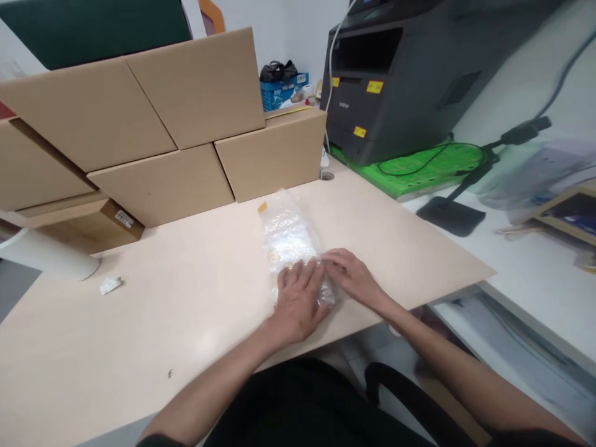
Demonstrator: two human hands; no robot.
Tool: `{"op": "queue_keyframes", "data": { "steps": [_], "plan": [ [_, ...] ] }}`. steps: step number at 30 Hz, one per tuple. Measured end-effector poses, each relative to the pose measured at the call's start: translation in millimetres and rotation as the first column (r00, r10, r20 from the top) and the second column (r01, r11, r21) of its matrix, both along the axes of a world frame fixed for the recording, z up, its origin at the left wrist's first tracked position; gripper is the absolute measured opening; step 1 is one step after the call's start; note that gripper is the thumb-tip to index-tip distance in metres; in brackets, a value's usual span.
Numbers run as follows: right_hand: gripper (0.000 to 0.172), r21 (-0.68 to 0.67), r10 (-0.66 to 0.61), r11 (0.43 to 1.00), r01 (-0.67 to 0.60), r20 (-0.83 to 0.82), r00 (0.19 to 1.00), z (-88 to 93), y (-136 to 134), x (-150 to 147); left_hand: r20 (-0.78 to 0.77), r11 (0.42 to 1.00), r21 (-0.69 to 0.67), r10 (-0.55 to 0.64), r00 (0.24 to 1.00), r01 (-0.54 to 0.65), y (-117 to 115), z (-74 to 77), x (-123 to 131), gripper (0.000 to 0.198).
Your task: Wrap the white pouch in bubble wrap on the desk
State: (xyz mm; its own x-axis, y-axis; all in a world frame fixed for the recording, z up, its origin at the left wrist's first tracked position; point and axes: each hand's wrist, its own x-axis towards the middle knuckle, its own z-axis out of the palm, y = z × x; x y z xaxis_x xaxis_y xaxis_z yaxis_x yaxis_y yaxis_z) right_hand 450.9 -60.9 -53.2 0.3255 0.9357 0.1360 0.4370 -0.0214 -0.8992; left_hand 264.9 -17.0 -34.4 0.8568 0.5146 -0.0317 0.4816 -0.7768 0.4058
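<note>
A clear, crinkled plastic bubble-wrap package [289, 233] lies lengthwise on the pale wooden table [205, 285]. At its far left corner sits a small orange-yellow piece of tape [262, 207]. Something whitish shows through the plastic, too blurred to name. My left hand [298, 304] rests flat on the near part of the package, fingers stretched forward. Against the package's right edge, my right hand [351, 276] has its fingers bent together at the plastic; the fingertips are partly hidden beside the left hand.
Stacked cardboard boxes [274, 155] line the table's back. A dark printer [391, 87] stands back right on a green pallet [410, 171]. To the left are a white cylinder [51, 254] and a crumpled white scrap [110, 285]. A black stand [451, 214] occupies the right-hand surface.
</note>
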Motion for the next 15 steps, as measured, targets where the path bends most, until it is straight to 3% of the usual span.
{"op": "queue_keyframes", "data": {
  "steps": [2, 5, 10, 15],
  "plan": [
    [0.032, -0.002, -0.05, 0.999, 0.05, 0.086, 0.995, -6.1, 7, 8, -0.072, 1.0, 0.031, 0.004, 0.997, -0.001, -2, -4.2, 9, 0.077],
    [0.041, -0.12, -0.057, 0.991, 0.06, 0.031, 0.998, -6.6, 25, 10, -0.095, 0.998, 0.068, 0.009, 0.995, -0.003, -4, -8.7, 16, 0.081],
    [0.061, -0.229, -0.147, 0.969, 0.089, -0.251, 0.957, 6.3, 55, 3, -0.089, 0.998, 0.063, 0.003, 0.996, 0.003, -3, -8.3, 14, 0.084],
    [0.047, -0.23, -0.049, 0.969, -0.088, -0.531, 0.846, 16.6, 68, -4, -0.06, 0.998, 0.058, -0.007, 0.998, 0.011, -4, -11.0, 7, 0.085]
  ]
}}
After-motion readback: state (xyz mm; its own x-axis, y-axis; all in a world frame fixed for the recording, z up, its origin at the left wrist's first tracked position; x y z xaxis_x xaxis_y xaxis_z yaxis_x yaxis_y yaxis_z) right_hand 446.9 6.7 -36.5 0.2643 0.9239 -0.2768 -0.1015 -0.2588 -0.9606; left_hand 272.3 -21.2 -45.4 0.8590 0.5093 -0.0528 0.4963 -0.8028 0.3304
